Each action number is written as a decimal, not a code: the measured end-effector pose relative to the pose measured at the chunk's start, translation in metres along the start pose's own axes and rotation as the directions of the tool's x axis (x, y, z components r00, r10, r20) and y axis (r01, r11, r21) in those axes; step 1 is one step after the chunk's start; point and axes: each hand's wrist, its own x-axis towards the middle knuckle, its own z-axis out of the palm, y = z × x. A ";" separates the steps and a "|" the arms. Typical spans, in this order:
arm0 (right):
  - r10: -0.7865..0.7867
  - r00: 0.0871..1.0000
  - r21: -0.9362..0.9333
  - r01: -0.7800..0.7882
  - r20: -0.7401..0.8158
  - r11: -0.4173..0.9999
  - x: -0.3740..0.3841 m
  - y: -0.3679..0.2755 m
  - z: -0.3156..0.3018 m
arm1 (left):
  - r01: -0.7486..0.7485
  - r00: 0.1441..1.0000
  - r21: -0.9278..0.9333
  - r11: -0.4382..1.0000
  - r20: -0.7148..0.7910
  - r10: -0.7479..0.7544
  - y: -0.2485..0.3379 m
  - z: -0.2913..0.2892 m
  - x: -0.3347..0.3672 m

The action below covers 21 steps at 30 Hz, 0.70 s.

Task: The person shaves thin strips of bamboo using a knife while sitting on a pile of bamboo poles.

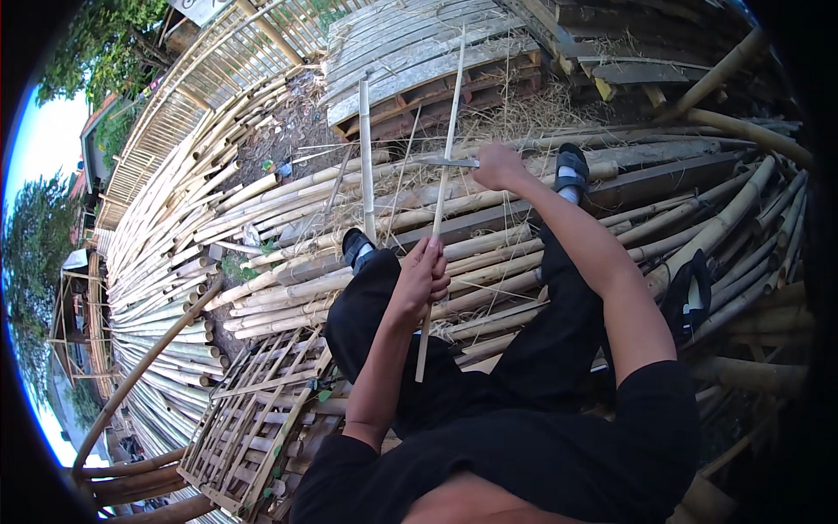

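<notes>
Bamboo strip (452, 118) was gripped by the left hand (422, 278) — held lengthwise above the bamboo poles (502, 259). Knife (463, 163) was clenched in the right hand (499, 168) — blade was seen crossing the strip, contact unclear.

Left hand (422, 276) out before torso (515, 463), fingers curled closed, thumb at upper side. Left forearm (377, 371) slants forward and inward, wrist nearly straight. Right hand (497, 166) farther forward, to right of left one, closed in fist; finger detail blurred. Right arm (580, 227) reaches long, forward and inward, elbow slightly bent. Hands well apart. Legs (566, 319) spread; right foot (572, 173) farther forward than left foot (358, 251).
</notes>
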 end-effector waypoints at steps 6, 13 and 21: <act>0.241 0.970 0.208 -0.232 -0.018 0.950 0.032 0.020 0.022 | 0.036 0.997 -0.004 0.999 -0.065 -0.036 -0.011 -0.002 -0.035; 0.369 0.913 0.293 -0.311 -0.172 0.904 0.037 0.084 -0.003 | 0.080 0.982 -0.143 0.986 -0.159 -0.103 -0.020 -0.020 -0.097; 0.006 1.000 0.289 -0.014 0.026 0.957 -0.006 -0.009 -0.017 | -0.107 0.972 0.029 0.994 -0.207 0.110 -0.011 -0.015 -0.063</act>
